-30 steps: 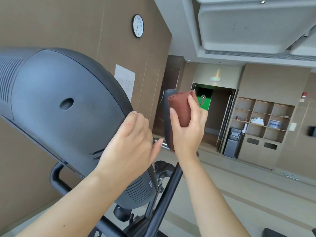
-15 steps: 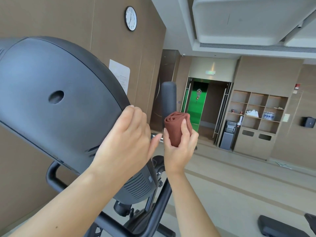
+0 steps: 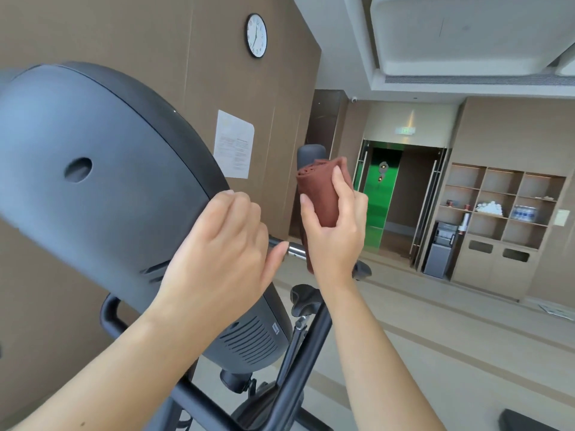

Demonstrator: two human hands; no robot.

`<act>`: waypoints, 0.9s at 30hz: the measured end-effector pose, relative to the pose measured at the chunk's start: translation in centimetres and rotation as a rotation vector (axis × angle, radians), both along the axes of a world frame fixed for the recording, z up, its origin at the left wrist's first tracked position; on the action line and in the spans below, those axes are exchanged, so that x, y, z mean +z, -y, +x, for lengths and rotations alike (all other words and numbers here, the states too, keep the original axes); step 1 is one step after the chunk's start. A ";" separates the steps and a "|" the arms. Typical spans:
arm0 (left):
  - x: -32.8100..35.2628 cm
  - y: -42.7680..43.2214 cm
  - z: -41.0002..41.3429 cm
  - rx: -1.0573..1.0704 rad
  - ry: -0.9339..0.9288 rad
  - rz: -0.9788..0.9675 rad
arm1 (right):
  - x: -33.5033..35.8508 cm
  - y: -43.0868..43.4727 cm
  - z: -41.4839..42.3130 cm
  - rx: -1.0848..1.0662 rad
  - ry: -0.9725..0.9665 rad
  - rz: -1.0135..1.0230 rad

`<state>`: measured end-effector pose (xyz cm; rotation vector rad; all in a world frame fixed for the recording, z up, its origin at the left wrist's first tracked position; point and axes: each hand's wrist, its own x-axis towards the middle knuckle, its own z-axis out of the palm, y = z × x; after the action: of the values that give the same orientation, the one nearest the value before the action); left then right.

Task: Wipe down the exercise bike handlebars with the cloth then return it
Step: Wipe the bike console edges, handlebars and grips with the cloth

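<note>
The right grip [image 3: 334,231], a bare hand, is clamped round the rust-brown cloth [image 3: 320,194], which is wrapped about the upright handlebar post [image 3: 311,152]. Its thumb lies on the left of the roll and its fingers curl over the right. Half a second ago the cloth sat lower, with a long stretch of black foam bare above it. Now it has slid back up, and only the rounded top of the post shows above the folds. A second ago it covered the tip itself, so the stroke has gone down and partly up again. The left grip [image 3: 224,253] has kept its place, with its fingers hooked over the rim of the dark console [image 3: 93,181] and its thumb stretched towards the chrome crossbar [image 3: 295,249] beside the cloth. On the brown wall behind hang a round clock [image 3: 256,35] and a white notice [image 3: 234,144]. Open shelves [image 3: 504,206] stand well apart at the far right.
</note>
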<state>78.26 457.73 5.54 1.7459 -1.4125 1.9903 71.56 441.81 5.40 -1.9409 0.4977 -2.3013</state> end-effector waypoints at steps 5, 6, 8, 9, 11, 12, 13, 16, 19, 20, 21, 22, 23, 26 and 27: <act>-0.2 0.0 -0.3 0.021 -0.092 -0.015 | -4.8 2.7 -2.5 0.101 -0.102 0.050; -0.3 0.0 -0.4 0.045 -0.109 -0.015 | -5.8 3.2 -3.1 0.124 -0.136 0.060; -0.6 0.1 -0.5 0.084 -0.133 -0.028 | -7.0 4.3 -4.3 0.186 -0.213 0.079; -0.7 0.3 -0.5 0.097 -0.133 -0.047 | -7.0 4.8 -4.9 0.227 -0.246 0.076; -0.9 0.7 -0.6 0.120 -0.118 -0.077 | -5.8 5.4 -5.7 0.322 -0.286 0.060; -1.1 0.9 -0.5 0.128 -0.106 -0.084 | -4.7 5.5 -5.9 0.376 -0.285 0.056; -1.3 1.0 -0.4 0.138 -0.093 -0.089 | -3.3 5.5 -5.8 0.440 -0.266 0.058; -1.8 1.0 -0.3 0.182 -0.080 -0.105 | 1.5 4.8 -4.3 0.611 -0.217 0.084; -1.8 1.3 -0.7 0.212 -0.107 -0.134 | 3.4 4.5 -2.9 0.696 -0.217 0.075; -1.9 1.4 -0.8 0.222 -0.119 -0.147 | 3.1 4.5 -2.8 0.710 -0.211 0.068; -1.9 1.4 -0.9 0.232 -0.130 -0.162 | 2.5 4.8 -2.9 0.720 -0.210 0.057; -2.0 1.5 -1.0 0.242 -0.140 -0.178 | 1.9 5.2 -3.0 0.730 -0.218 0.047; -2.0 1.6 -1.2 0.253 -0.154 -0.191 | 1.3 5.8 -3.2 0.738 -0.235 0.045; -2.3 1.9 -2.0 0.288 -0.236 -0.205 | -0.1 7.4 -4.3 0.680 -0.345 0.011; -2.4 2.1 -2.5 0.294 -0.272 -0.215 | -0.5 7.9 -4.8 0.626 -0.400 -0.024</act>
<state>75.80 455.63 3.19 2.1190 -0.8674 1.8557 66.77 433.92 4.89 -2.1692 -0.1164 -1.5544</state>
